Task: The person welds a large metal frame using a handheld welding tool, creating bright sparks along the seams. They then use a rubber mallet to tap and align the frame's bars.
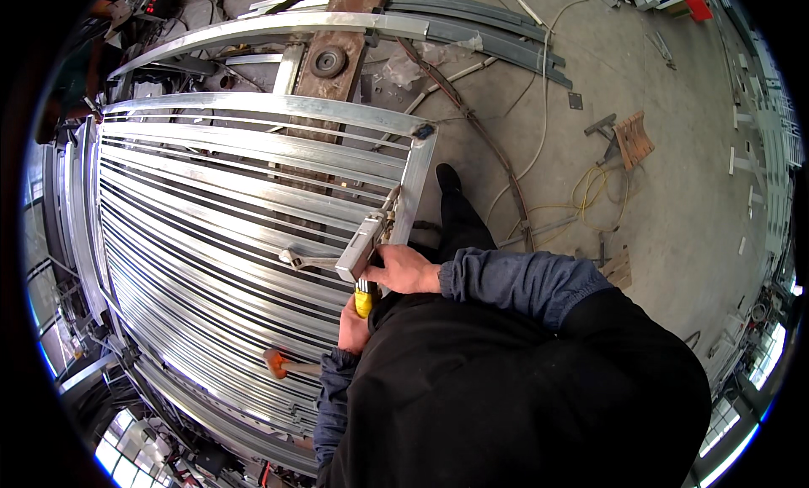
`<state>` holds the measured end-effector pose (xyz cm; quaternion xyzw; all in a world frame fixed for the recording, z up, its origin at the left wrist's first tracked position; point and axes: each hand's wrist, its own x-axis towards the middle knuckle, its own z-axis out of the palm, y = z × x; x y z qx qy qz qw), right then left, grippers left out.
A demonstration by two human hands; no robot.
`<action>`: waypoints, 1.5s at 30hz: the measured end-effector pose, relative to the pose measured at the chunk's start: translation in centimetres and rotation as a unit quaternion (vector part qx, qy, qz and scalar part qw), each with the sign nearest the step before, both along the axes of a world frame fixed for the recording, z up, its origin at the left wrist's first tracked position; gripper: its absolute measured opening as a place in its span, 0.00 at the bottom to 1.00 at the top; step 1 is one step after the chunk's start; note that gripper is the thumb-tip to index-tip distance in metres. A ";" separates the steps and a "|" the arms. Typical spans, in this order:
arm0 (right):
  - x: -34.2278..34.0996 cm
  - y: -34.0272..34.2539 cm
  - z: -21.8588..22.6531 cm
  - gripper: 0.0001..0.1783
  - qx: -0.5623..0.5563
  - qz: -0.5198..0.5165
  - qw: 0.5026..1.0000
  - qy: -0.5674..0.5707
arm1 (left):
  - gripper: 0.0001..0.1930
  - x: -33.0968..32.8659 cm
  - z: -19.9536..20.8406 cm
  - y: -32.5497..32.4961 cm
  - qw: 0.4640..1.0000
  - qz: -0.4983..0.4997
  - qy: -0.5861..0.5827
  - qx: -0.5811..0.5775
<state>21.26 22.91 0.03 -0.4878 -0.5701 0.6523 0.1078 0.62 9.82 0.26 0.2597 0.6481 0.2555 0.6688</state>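
Note:
My left hand (352, 326) is closed around a small yellow object (363, 302) with a silvery top; its exact kind cannot be made out. Just above it, my right hand (404, 269) grips the near end of a short metal box section (361, 248), thumb toward the yellow object. That box section lies at the right edge of a large frame of parallel metal bars (227, 201), with a thin rod-like fitting beside it. An adjustable wrench (308, 260) rests on the bars to its left. Lower down lies a mallet with an orange head (276, 363).
Beyond the frame, a rusty beam (337, 62) carries a round disc, and long metal profiles (480, 33) lie on the floor. Cables and a yellow cord (594, 193) trail across the concrete at right, near a slatted wooden piece (634, 140). Another person's arm shows at upper left.

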 end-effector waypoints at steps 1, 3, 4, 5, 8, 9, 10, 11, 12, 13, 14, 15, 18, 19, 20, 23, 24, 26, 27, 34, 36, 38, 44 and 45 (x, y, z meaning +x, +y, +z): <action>0.0 0.0 -0.1 0.41 0.001 0.001 1.000 0.001 | 0.23 -0.1 -0.1 0.0 1.000 -0.001 -0.002 -0.002; 0.0 -0.1 -0.3 0.41 0.002 0.002 1.000 0.003 | 0.24 -0.1 0.0 -0.1 1.000 -0.009 0.008 -0.003; 0.0 -0.1 -0.4 0.42 0.004 0.005 1.000 0.001 | 0.24 -0.1 0.1 -0.1 1.000 -0.013 0.012 -0.003; 0.0 -0.1 -0.5 0.42 0.006 0.008 1.000 -0.002 | 0.24 0.0 0.1 0.0 1.000 -0.013 0.009 -0.002; 0.0 -0.2 -0.4 0.42 0.009 0.004 1.000 0.003 | 0.25 0.1 0.5 0.1 1.000 -0.007 0.002 -0.001; 0.0 -0.2 -0.4 0.41 0.010 0.001 1.000 0.007 | 0.25 0.1 0.5 0.0 1.000 -0.003 0.002 -0.002; 0.1 -0.4 -0.6 0.40 0.016 0.004 1.000 0.014 | 0.24 0.1 0.5 -0.1 1.000 0.002 0.001 -0.004; 0.2 -0.8 -0.9 0.40 0.022 0.006 1.000 0.021 | 0.25 0.0 0.6 -0.3 0.999 -0.020 0.026 0.002; 0.2 -0.4 -0.4 0.39 0.029 0.009 0.999 0.028 | 0.25 -0.2 0.7 -0.3 0.998 -0.042 0.051 0.009; 0.2 -0.2 0.2 0.38 0.033 0.017 0.998 0.044 | 0.26 -0.3 0.8 -0.4 0.995 -0.064 0.075 0.016; 0.2 -0.1 0.9 0.38 0.036 0.025 0.997 0.060 | 0.27 -0.2 0.8 -0.6 0.999 -0.024 0.039 0.020; 0.3 0.3 2.3 0.38 0.039 0.034 0.996 0.076 | 0.28 0.3 1.3 -0.6 1.000 0.016 0.002 0.025; -0.5 0.5 3.3 0.37 0.067 0.064 0.993 0.074 | 0.33 0.8 2.4 -0.8 0.997 0.057 -0.033 0.048; -0.9 0.3 3.5 0.37 0.090 0.060 0.990 0.086 | 0.34 0.8 2.6 -0.9 0.996 0.059 -0.031 0.058; -1.2 0.2 3.7 0.37 0.080 0.047 0.990 0.105 | 0.38 0.9 2.6 -1.2 0.995 0.065 -0.037 0.060; -2.3 0.3 3.0 0.41 0.050 -0.014 0.984 0.172 | 0.41 1.7 4.3 0.4 0.992 0.036 -0.047 0.113; -2.6 0.4 3.5 0.44 0.061 -0.024 0.983 0.171 | 0.46 1.7 3.9 0.3 0.991 0.012 -0.027 0.134; -3.6 1.2 4.3 0.45 0.075 -0.081 0.976 0.186 | 0.48 1.3 3.3 0.5 0.984 -0.005 -0.034 0.174; -3.9 1.4 5.0 0.45 0.078 -0.106 0.973 0.191 | 0.50 1.4 3.0 0.5 0.981 -0.009 -0.038 0.190; -0.7 6.9 9.1 0.32 0.158 -0.168 0.936 0.265 | 0.55 6.5 10.3 7.2 0.961 -0.079 -0.036 0.262; 2.7 9.3 10.9 0.24 0.114 -0.144 0.942 0.281 | 0.55 8.3 10.4 8.3 0.946 -0.117 0.006 0.302; 7.4 13.0 12.8 0.20 0.155 -0.135 0.946 0.252 | 0.48 10.7 11.5 9.0 0.936 -0.158 0.043 0.311; 29.9 28.4 10.8 0.23 0.284 -0.238 0.909 0.191 | 0.24 18.0 8.6 2.5 0.994 -0.035 -0.055 0.091; 34.9 31.5 12.1 0.24 0.292 -0.229 0.909 0.189 | 0.23 18.9 8.3 1.1 0.994 -0.002 -0.042 0.099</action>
